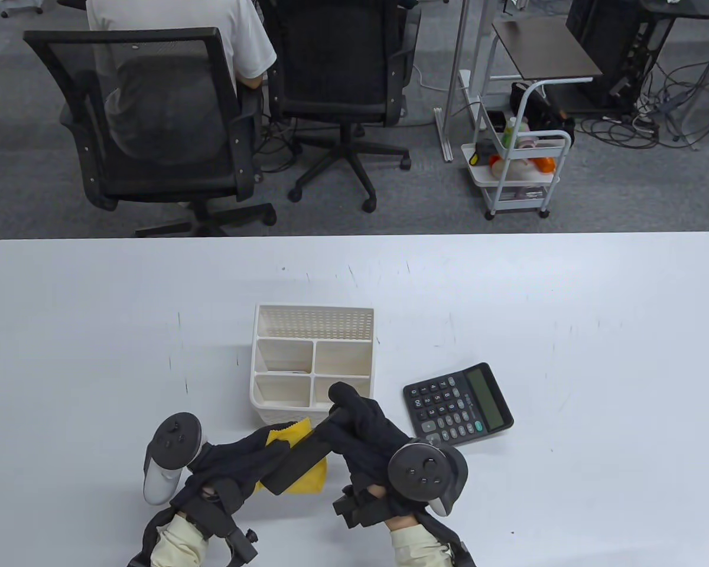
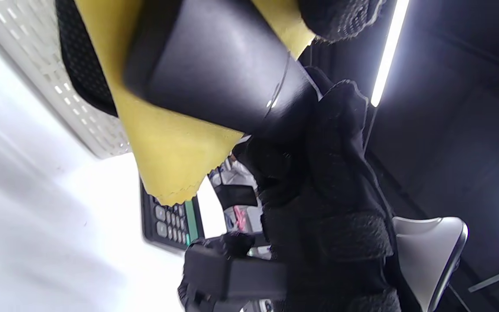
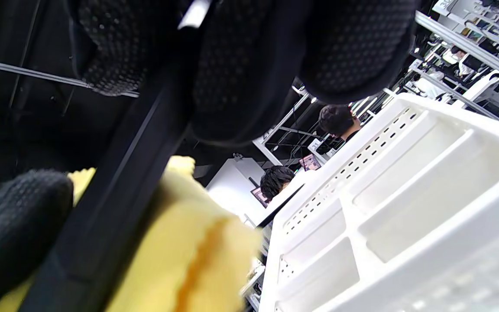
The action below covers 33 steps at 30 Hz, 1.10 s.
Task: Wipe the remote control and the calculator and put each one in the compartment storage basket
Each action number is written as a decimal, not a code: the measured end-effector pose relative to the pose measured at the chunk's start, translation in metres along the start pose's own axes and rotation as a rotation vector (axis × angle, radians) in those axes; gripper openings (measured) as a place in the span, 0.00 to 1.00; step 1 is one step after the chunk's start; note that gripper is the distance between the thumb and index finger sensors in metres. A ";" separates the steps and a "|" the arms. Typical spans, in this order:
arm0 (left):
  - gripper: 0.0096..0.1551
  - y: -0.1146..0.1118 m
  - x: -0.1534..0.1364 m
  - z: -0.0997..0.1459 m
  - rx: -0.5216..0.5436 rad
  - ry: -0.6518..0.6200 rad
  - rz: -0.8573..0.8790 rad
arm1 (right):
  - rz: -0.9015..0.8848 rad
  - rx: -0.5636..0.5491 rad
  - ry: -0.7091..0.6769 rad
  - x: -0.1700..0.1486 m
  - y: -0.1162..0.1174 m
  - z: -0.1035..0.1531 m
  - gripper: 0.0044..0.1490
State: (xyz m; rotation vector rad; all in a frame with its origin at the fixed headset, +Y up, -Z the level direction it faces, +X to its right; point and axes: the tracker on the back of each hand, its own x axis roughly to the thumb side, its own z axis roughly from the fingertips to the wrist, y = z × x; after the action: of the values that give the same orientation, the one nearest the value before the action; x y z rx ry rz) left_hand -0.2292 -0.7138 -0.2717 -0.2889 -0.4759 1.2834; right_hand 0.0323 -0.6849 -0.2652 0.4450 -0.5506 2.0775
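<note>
A black remote control (image 1: 300,458) is held above the table, just in front of the white compartment basket (image 1: 312,307). My right hand (image 1: 360,422) grips its far end. My left hand (image 1: 242,460) holds a yellow cloth (image 1: 307,479) wrapped around its near end. In the left wrist view the cloth (image 2: 167,143) lies under the remote control (image 2: 215,73). In the right wrist view the remote control (image 3: 115,186) runs past the cloth (image 3: 180,260), with the basket (image 3: 405,190) beside it. The black calculator (image 1: 458,404) lies flat to the basket's right.
The basket's compartments look unfilled. Beyond the table's far edge stand two office chairs (image 1: 153,118), with a person sitting in the left one, and a small white cart (image 1: 517,171).
</note>
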 end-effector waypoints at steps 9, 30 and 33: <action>0.27 -0.001 0.010 0.003 0.074 -0.047 -0.154 | 0.046 -0.115 0.054 -0.004 -0.012 0.002 0.38; 0.27 -0.033 0.035 0.006 0.266 -0.235 -0.833 | -0.086 -0.145 0.267 -0.011 -0.007 0.007 0.31; 0.26 -0.042 0.039 0.007 0.283 -0.331 -0.914 | -0.218 -0.120 0.307 -0.010 0.000 0.009 0.29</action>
State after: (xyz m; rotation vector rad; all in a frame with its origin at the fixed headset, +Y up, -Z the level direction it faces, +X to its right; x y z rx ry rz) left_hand -0.1890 -0.6879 -0.2389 0.3653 -0.6000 0.4792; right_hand 0.0383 -0.6966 -0.2632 0.1062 -0.4200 1.8464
